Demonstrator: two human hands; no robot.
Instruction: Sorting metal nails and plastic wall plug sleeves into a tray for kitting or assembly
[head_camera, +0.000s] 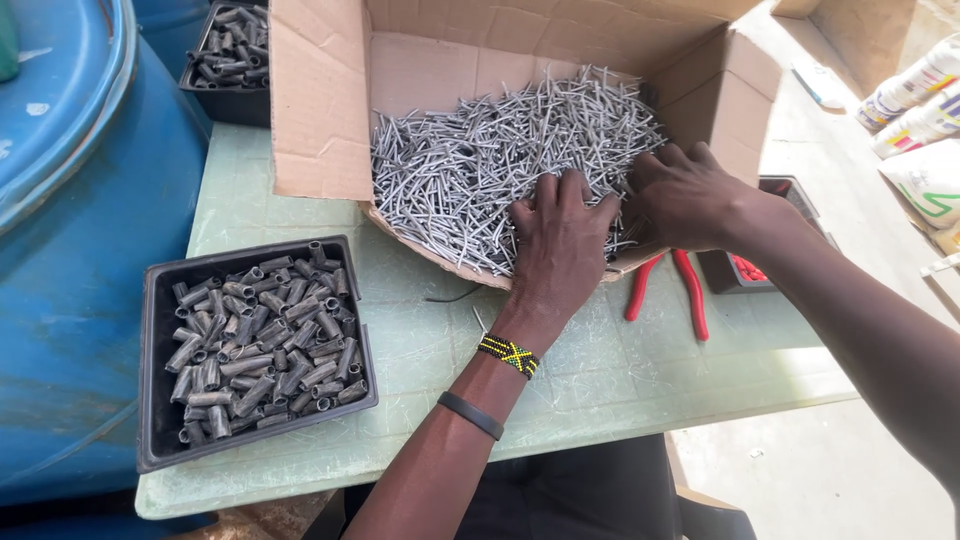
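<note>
Both hands, the left hand (560, 240) and right hand (690, 195), lie spread flat on one heap of metal pins (480, 150), pinching nothing, inside one cardboard box (320, 100) at the table's (600, 380) far edge. Two black trays of short metal tubes (260, 340) sit toward the left edge, and one pair of red pliers (685, 290) lies beside the box's near right corner.

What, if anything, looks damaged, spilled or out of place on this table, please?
The cardboard box lies with its front wall folded flat and torn at the edge, so the metal pins spread right to that edge. One dark loose pin lies outside on the green table. Both hands rest in the pile.
</note>
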